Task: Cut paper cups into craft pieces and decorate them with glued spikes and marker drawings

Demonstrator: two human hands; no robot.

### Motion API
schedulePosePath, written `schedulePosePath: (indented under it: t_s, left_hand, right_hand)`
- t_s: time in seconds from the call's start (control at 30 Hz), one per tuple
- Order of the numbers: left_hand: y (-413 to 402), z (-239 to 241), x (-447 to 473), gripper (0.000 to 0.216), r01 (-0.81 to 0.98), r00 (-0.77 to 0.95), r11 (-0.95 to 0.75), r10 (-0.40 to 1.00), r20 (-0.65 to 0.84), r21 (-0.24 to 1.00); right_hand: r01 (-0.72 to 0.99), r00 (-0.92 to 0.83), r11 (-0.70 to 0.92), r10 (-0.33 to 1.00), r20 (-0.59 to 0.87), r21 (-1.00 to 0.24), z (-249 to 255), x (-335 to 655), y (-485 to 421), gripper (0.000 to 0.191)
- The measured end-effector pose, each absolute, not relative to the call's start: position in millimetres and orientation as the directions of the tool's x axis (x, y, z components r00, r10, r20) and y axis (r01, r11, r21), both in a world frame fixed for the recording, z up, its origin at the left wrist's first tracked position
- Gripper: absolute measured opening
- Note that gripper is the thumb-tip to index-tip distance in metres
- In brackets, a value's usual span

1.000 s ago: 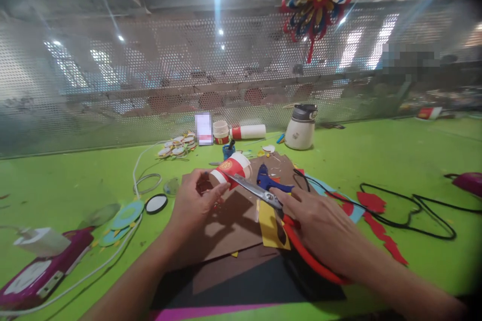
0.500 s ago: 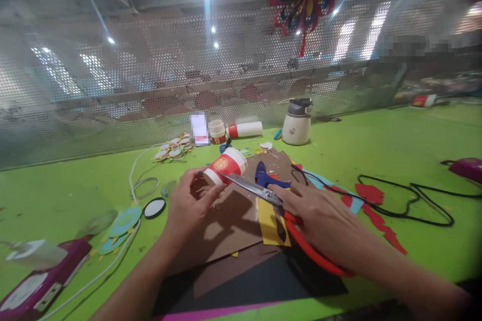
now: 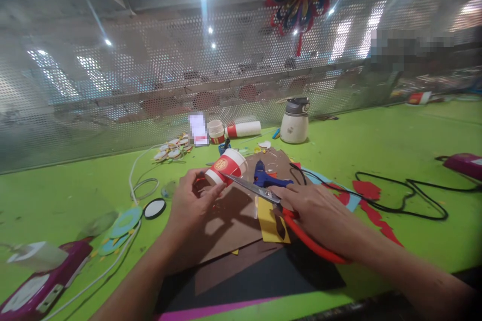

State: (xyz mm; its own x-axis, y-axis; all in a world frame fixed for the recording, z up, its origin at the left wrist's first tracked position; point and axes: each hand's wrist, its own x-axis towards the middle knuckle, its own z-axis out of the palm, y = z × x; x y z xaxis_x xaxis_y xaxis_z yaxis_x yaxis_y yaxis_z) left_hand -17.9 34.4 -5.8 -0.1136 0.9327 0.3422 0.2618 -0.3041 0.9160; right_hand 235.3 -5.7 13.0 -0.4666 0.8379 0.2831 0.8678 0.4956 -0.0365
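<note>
My left hand (image 3: 194, 200) is closed around the lower end of a red and white paper cup (image 3: 227, 165), which is tilted on its side with its rim to the upper right. In my right hand (image 3: 312, 210) is a pair of scissors (image 3: 258, 189) with red handles. The blades point left and their tip lies against or just in front of the cup's side; I cannot tell if they cut into it. A blue glue gun (image 3: 269, 176) lies just behind the scissors. Below the hands is a brown cardboard sheet (image 3: 218, 241) with a yellow paper piece (image 3: 270, 223) on it.
A white bottle (image 3: 294, 128) stands at the back beside stacked paper cups (image 3: 244, 129). A black cord (image 3: 410, 210) and red paper scraps (image 3: 367, 189) lie at right. At left are a purple power strip (image 3: 48, 273), a white cable (image 3: 109, 263) and a round black-rimmed disc (image 3: 154, 208).
The view has shifted slightly. The cup and scissors keep almost the same positions, with the scissors' tip still at the cup's side.
</note>
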Motion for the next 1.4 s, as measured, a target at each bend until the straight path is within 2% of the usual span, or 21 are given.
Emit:
schedulePosePath:
  t_s: [0.1,0.37,0.57,0.77,0.97,1.1,1.4]
  left_hand:
    - [36,-7,-18,0.05,0.256,-0.116,-0.303,0.933,0.341,0.918]
    - [37,-5,-18,0.051,0.223,-0.115,-0.28,0.944,0.31,0.934]
    - [37,-4,-20,0.052,0.209,-0.098,-0.303,0.939,0.329,0.93]
    - [37,-2,-19,0.048,0.187,-0.12,-0.34,0.923,0.365,0.922]
    - [36,-9,-16,0.052,0.221,-0.073,-0.373,0.915,0.396,0.901]
    - [35,-12,-15,0.054,0.238,-0.106,-0.381,0.904,0.414,0.893]
    - [35,-16,-15,0.052,0.307,-0.119,-0.418,0.874,0.471,0.855]
  right_hand:
    - [0.859,-0.471,0.508,0.832,0.293,-0.061,12,234,-6,0.033]
    - [0.836,-0.49,0.542,0.81,0.322,-0.092,9,235,-6,0.038]
    - [0.835,-0.473,0.533,0.823,0.315,-0.137,7,236,-5,0.031]
    - [0.848,-0.481,0.521,0.835,0.267,-0.101,6,235,-1,0.039]
    - [0.818,-0.483,0.534,0.84,0.249,-0.215,9,233,-4,0.034]
    - [0.824,-0.467,0.502,0.864,0.188,-0.261,11,231,-5,0.028]
    - [0.782,-0.483,0.552,0.83,0.28,-0.289,11,228,-9,0.031]
